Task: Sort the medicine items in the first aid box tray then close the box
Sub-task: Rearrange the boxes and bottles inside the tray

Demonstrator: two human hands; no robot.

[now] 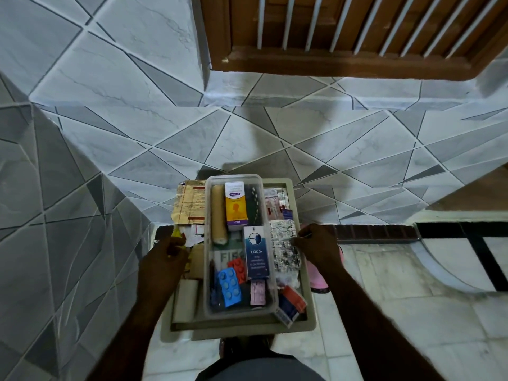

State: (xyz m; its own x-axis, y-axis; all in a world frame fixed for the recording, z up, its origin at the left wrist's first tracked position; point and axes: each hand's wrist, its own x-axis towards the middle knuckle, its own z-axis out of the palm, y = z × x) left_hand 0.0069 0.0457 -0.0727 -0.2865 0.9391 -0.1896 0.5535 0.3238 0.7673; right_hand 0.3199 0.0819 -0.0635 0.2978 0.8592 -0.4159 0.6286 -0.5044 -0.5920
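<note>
A grey first aid box [239, 327] lies open below me, with a clear plastic tray [236, 178] set in it. The tray holds a tan bandage roll [218, 213], a yellow and white medicine carton [235, 204], a blue carton [256, 254], a blue blister pack [228, 285] and a red blister pack [238, 269]. My left hand [167, 257] is at the tray's left side and pinches a small yellow item [177, 232]. My right hand [319, 247] is at the tray's right side, its fingers curled onto a silver foil blister strip [284, 243].
A tan foil strip [189, 202] and loose packets lie in the box left of the tray, and more sachets [277, 203] lie to the right. A red and blue packet [291, 305] sits at the front right corner. Grey tiled walls rise ahead; a pink object [319, 276] lies on the floor.
</note>
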